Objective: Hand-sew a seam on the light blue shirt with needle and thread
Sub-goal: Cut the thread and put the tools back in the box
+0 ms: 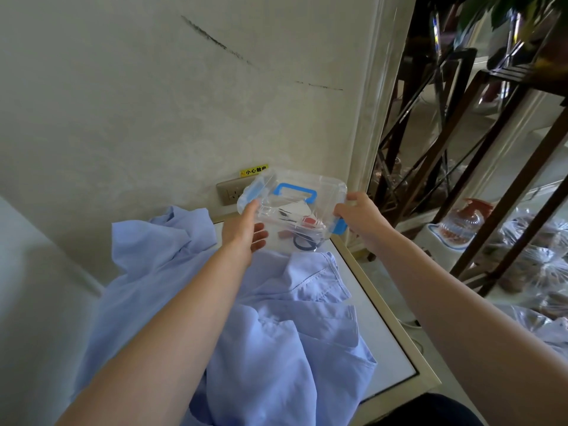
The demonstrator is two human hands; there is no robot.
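The step in hand looks like preparation: getting at the sewing kit, with no stitching begun. Both hands hold a clear box (295,207) over the far end of the surface (387,339), close to the wall and its socket (229,192). The left hand (246,233) takes the box's left end, thumb up along the side wall by the left blue latch (249,193), while its fingers (261,238) show through the plastic, spread beneath the base. The right hand (361,216) clasps the right end, thumb on the lid and fingers wrapped round the corner just above the right blue latch (339,228). The lid looks closed, its blue handle (296,192) lying flat on top. Inside are small items: something red, a dark ring and pale scraps. Needle and thread cannot be made out among them. The light blue shirt (276,339) lies rumpled over the near and left parts of the surface, its collar area just near of the box, and some cloth spills over the left edge. Next, I judge, the box should be set down on the bare strip along the right edge, both latches flipped and the lid lifted. After that comes picking out a needle and thread. The latches call for a firm thumb push, and the box should be held level so the small items do not slide.
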